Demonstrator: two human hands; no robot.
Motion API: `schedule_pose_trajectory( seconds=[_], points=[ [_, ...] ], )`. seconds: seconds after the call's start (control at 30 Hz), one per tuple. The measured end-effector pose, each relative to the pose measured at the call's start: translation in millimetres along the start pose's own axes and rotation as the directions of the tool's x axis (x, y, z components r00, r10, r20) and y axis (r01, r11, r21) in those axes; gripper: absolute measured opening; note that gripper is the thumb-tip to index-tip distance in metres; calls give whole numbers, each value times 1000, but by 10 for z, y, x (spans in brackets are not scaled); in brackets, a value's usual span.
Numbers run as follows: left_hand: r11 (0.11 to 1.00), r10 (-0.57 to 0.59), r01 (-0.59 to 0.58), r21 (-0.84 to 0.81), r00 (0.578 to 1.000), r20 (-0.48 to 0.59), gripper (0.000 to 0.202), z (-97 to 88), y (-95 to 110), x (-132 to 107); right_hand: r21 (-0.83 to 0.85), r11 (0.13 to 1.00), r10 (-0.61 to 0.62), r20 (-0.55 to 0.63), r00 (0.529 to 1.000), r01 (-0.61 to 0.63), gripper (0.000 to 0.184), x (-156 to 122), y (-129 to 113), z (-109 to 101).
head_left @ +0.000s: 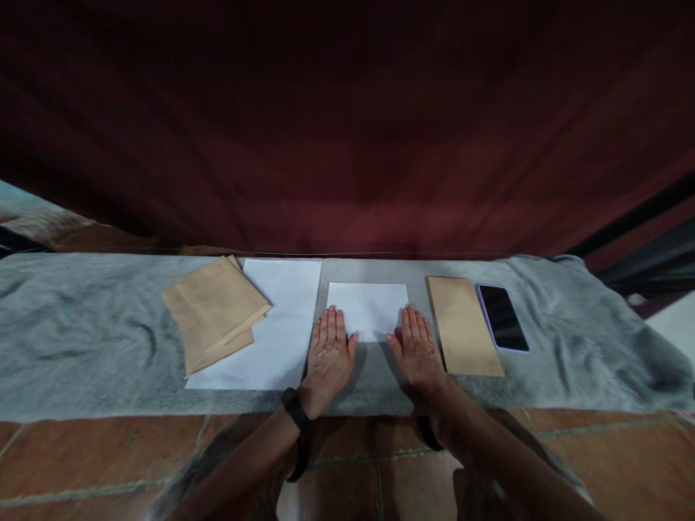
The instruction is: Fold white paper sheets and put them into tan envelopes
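Observation:
A small white sheet of paper [369,307] lies flat on the grey cloth in front of me. My left hand [329,351] rests flat at its left edge, fingers straight and pointing away, thumb out over the near corner. At the right edge my right hand [418,347] lies flat in the same way, its thumb at the other near corner. Neither hand grips anything. Just right of my right hand is a brown envelope or stack of envelopes [464,325]. To the left of my left hand lies a larger stack of white paper [282,318].
Several brown envelopes [214,304] are fanned over the left part of the white stack. A phone with a purple case [502,318] lies at the right. Grey cloth [81,333] covers the long narrow surface. Behind it hangs a dark red curtain [347,166]; floor tiles [347,463] show below.

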State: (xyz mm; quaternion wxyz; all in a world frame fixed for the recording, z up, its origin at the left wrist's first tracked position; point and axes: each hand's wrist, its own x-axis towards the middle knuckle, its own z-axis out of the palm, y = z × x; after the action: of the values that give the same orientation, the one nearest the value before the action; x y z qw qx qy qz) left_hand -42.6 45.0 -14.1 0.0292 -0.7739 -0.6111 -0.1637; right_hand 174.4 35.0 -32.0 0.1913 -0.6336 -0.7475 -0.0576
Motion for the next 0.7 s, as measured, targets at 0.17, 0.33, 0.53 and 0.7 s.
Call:
schedule_pose_trajectory(
  seconds=[0.17, 0.33, 0.53, 0.7],
  points=[
    [1000, 19, -19, -8, 1000, -4, 60, -97, 47, 125, 37, 998, 50, -11, 999, -49, 73, 139, 14, -24],
    [988, 136, -129, -81, 986, 92, 58, -5, 259, 422, 170, 985, -13, 64, 998, 2, 66, 453, -131, -15],
    [983, 179, -168, -73, 968, 177, 60, 181, 341, 655, 236, 972, -40, 207, 978, -10, 63, 739, -302, 120],
    [996, 85, -80, -30, 974, 208, 59, 213, 272, 768, 171, 985, -29, 216, 976, -9, 59, 851, -282, 197]
  ],
)
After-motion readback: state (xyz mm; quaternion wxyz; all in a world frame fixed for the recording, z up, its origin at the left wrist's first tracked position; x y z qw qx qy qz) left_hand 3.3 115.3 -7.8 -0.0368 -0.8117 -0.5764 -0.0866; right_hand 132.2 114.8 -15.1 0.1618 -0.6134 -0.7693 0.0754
